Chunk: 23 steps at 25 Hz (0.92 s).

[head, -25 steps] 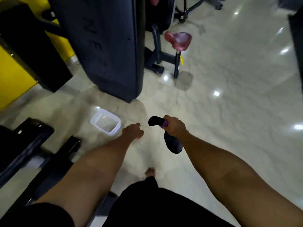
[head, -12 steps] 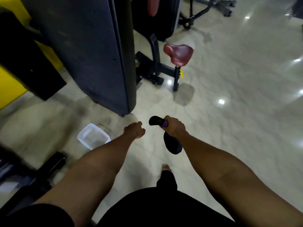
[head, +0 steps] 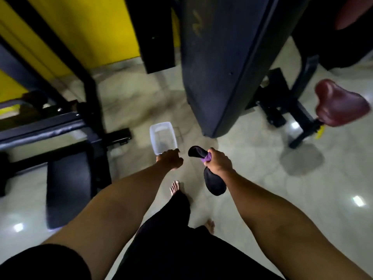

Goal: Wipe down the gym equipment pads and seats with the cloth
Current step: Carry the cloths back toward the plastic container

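Head cam: R hand [head: 219, 163] grips a dark cloth [head: 214, 183] w/ a purple bit at the fist, one end sticking out above, the other hanging below, over the pale floor [head: 252, 178]. L hand [head: 169, 161] has fingers curled down at the near rim of a clear tub [head: 161, 124]; can't tell if it holds it. Far right a maroon seat [head: 341, 106], at left a black bench pad [head: 68, 190], both well apart from the cloth
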{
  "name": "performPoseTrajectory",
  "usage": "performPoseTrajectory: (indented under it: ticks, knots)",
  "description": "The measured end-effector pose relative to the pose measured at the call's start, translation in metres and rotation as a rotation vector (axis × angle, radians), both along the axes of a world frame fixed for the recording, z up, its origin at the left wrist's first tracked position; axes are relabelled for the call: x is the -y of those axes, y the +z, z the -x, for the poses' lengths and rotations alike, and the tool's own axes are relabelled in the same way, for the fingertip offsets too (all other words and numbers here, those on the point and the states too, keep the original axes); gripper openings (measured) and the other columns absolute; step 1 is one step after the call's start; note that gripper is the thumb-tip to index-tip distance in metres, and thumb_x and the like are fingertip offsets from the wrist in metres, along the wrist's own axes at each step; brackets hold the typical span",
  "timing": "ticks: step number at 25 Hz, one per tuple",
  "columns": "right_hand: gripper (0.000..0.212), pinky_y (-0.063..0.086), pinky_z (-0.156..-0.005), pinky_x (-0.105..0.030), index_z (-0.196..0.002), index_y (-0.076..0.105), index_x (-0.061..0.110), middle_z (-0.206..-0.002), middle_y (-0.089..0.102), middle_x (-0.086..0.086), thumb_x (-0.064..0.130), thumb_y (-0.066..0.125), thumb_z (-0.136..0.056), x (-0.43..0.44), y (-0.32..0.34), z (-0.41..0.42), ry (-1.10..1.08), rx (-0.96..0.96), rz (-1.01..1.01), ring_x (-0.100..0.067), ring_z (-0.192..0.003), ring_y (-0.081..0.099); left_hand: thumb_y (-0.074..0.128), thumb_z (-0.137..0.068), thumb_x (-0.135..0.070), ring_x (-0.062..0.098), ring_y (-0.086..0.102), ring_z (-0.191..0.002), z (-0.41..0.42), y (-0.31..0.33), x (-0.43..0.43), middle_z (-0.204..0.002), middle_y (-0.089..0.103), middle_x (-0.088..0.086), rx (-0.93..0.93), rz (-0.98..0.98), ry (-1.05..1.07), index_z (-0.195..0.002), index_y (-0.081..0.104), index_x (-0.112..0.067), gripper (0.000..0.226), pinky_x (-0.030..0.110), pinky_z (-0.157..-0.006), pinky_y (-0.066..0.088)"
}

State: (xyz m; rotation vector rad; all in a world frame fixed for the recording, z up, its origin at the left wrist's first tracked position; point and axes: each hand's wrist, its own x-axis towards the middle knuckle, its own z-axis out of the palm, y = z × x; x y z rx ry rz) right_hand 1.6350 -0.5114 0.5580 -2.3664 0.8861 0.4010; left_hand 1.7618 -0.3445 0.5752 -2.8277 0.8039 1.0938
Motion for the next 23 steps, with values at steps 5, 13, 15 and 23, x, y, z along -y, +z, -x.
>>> performPoseTrajectory:
  ticks: [5,13,15,23]
  knots:
    - [0.027,0.049,-0.082,-0.039,-0.108,0.056,0.016,-0.115,0.068,-0.011,0.039,0.065,-0.096,-0.02,-0.008,-0.101,0.134,-0.011,0.054,-0.04,-0.107,0.063,0.045,-0.093,-0.03,0.031,0.056,-0.121,-0.057,-0.012,-0.038,-0.135,0.057,0.007,0.003,-0.014,0.22,-0.135,0.048,-0.026,0.042,0.039,-0.094,0.043]
    - [0.033,0.049,-0.082,-0.036,-0.113,0.058,0.017,-0.117,0.068,-0.01,0.036,0.071,-0.089,-0.029,-0.019,-0.237,0.151,-0.108,0.057,-0.038,-0.109,0.065,0.046,-0.096,-0.038,0.03,0.053,-0.128,-0.145,-0.032,-0.066,-0.143,0.053,0.007,-0.034,0.011,0.437,-0.141,0.047,-0.028,0.047,0.039,-0.102,0.042]
    - [0.035,0.05,-0.083,-0.037,-0.114,0.059,0.017,-0.118,0.068,-0.011,0.035,0.072,-0.088,-0.028,-0.018,-0.262,0.142,-0.103,0.055,-0.038,-0.108,0.065,0.047,-0.096,-0.038,0.03,0.053,-0.128,-0.167,-0.034,-0.072,-0.144,0.053,0.007,-0.047,0.024,0.48,-0.141,0.048,-0.027,0.046,0.039,-0.102,0.041]
    - [0.029,0.049,-0.086,-0.038,-0.119,0.059,0.015,-0.123,0.066,-0.013,0.028,0.066,-0.094,-0.013,-0.031,-0.35,0.23,-0.126,0.113,-0.039,-0.112,0.063,0.047,-0.096,-0.039,0.031,0.054,-0.127,-0.225,-0.046,-0.058,-0.143,0.054,0.009,-0.09,0.009,0.608,-0.14,0.048,-0.024,0.047,0.041,-0.101,0.043]
